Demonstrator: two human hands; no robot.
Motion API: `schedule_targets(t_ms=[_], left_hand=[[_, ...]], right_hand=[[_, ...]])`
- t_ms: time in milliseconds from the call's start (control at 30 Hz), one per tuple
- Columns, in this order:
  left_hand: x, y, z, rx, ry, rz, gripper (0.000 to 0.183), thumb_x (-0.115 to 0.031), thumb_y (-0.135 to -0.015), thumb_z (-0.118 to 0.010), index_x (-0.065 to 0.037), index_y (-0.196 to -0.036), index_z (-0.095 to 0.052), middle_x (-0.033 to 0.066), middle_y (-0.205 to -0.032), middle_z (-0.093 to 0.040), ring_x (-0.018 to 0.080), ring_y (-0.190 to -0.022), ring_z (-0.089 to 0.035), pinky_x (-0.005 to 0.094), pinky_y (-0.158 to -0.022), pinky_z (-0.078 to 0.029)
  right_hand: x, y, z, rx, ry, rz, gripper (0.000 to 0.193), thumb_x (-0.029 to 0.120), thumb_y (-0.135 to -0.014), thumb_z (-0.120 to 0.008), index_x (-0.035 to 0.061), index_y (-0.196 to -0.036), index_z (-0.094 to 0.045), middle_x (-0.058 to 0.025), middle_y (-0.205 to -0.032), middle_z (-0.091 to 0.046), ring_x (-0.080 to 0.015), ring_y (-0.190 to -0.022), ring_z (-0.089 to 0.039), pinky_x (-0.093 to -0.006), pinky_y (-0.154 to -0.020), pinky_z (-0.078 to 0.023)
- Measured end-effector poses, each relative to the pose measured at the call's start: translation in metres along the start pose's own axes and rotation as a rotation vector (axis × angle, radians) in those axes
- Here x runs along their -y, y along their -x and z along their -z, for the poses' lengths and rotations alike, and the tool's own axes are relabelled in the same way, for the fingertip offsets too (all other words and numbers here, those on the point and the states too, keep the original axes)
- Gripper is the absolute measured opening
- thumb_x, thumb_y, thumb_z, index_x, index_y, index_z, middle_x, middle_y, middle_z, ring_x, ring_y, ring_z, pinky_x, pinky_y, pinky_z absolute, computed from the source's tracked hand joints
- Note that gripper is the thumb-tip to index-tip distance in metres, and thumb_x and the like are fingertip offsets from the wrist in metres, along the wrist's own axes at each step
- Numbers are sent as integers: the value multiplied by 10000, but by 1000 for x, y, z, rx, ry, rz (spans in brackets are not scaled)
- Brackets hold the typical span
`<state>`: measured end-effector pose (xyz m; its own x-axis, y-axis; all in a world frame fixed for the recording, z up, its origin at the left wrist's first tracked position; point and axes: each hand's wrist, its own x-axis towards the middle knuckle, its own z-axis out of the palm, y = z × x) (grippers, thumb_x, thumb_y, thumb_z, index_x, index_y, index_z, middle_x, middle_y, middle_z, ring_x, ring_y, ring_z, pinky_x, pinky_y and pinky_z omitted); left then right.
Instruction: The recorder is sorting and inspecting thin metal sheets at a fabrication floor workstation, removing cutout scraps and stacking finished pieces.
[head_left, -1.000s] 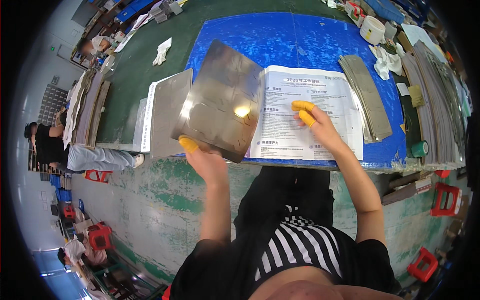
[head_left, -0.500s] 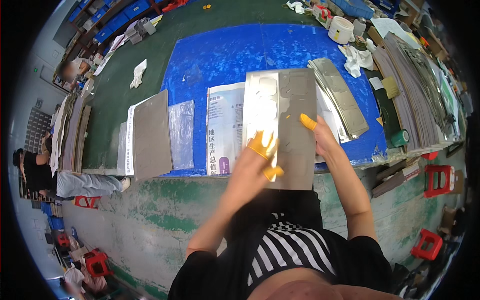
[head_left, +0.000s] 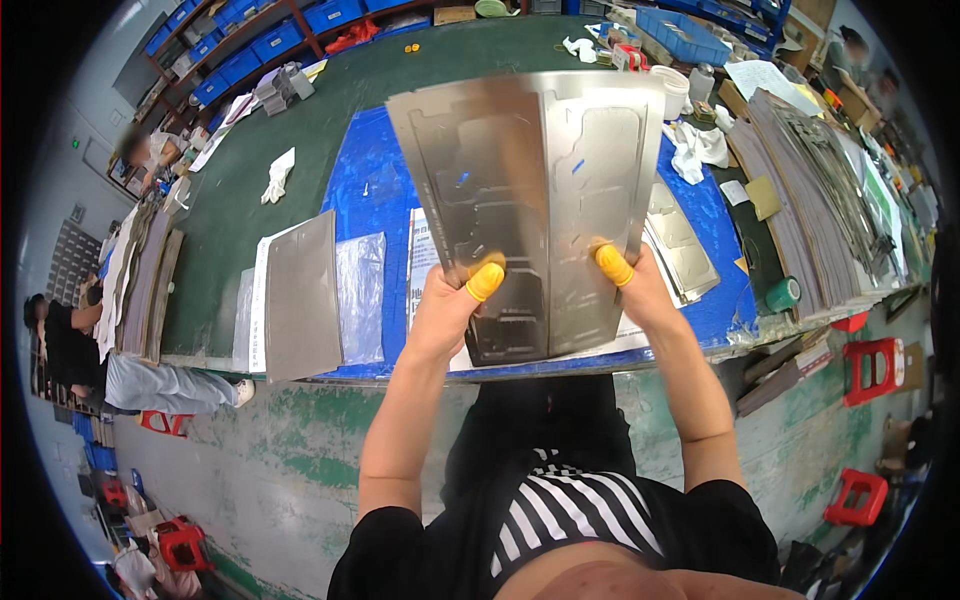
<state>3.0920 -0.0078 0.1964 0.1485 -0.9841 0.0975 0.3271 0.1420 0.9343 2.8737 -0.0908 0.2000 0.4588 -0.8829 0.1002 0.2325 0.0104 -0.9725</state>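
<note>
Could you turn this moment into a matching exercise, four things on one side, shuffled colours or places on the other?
Things:
1. Metal sheeting
2. Thumb covers
3. Stools
4. Glove

Matches:
A. White, on the green tabletop
B. Red, on the floor
C. Held by the left hand and right hand
D. Yellow

Pairs: 1-C, 2-D, 3-B, 4-A

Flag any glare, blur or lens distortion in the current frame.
Head view: pale sheen on the right side of the metal sheet, left side darker; head view: its top edge smeared, probably motion; head view: near edge of the green table bows, corners black.
</note>
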Motion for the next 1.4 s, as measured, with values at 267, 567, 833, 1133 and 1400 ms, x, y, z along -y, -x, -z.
schedule_targets(t_ms=[267, 567, 833, 1133, 1400], left_hand=[[18, -9, -11, -56, 137, 105, 423, -233, -859, -616, -25, -1204, -486, 33, -1104, -572, 90, -946, -544, 251, -799, -447], [53, -8, -18, -237, 188, 296, 523, -424, -869, -541, -18, -1191, -478, 38, -1116, -559, 101, -973, -523, 237, -851, -433], [42, -3, -10, -356, 4, 388, 399, -372, -873, -573, -1, -1019, -540, 24, -802, -571, 95, -672, -530, 241, -577, -459], [47, 10, -38, -307, 400, 415, 342, -421, -849, -589, -85, -914, -582, -52, -687, -549, 59, -502, -452, 251, -398, -318], [55, 23, 13, -215, 347, 278, 301, -357, -871, -582, -59, -907, -576, -35, -629, -565, 73, -508, -488, 249, -449, -401]], right_hand=[[-19, -4, -24, -140, -376, -201, 371, 358, -843, -622, 27, -1005, -580, -20, -879, -610, -85, -783, -574, -244, -699, -482], [-44, -3, -20, -28, -190, -253, 338, 280, -882, -579, 18, -1092, -548, -18, -985, -591, -70, -895, -530, -212, -755, -445], [-69, -3, -3, 65, -201, -220, 266, 265, -888, -573, 30, -1012, -582, -34, -902, -620, -91, -821, -580, -227, -665, -476], [-67, 7, -16, -82, -277, -306, 256, 300, -874, -589, 52, -937, -595, -2, -721, -589, -75, -622, -530, -218, -563, -449], [-59, 3, -8, -123, -130, -245, 168, 215, -882, -584, 46, -887, -585, 36, -638, -526, -31, -505, -424, -183, -435, -311]])
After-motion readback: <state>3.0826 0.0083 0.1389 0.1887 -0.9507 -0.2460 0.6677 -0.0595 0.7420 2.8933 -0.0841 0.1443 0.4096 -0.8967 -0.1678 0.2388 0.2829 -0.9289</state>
